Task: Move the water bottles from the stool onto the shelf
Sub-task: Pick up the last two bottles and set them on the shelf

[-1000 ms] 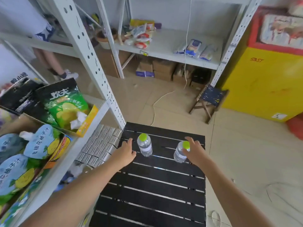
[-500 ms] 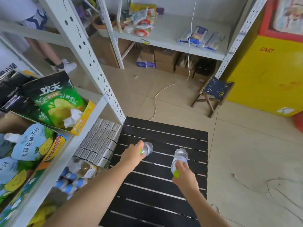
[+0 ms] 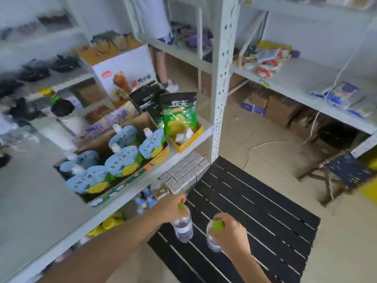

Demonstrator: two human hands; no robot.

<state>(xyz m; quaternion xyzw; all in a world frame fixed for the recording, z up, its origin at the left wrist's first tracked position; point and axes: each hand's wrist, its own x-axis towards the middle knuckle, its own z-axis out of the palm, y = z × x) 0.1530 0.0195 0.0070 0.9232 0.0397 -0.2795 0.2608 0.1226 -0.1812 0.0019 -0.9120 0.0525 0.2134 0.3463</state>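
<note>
Fingers (image 3: 219,221) of both hands are pinched round the green caps — left bottle (image 3: 182,227) and right bottle (image 3: 212,243) dangle over the black stool (image 3: 265,217). Small, light, slick plastic; I'd grip the neck, shelf (image 3: 114,203) just left.

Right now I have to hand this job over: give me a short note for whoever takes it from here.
Left hand: gripping one water bottle by its green-capped neck.
Right hand: gripping the other bottle the same way.
Both bottles are held above the black slatted stool, beside the white shelf.
Done: both picked up.
Left: set each on the shelf; neither is there yet.
</note>
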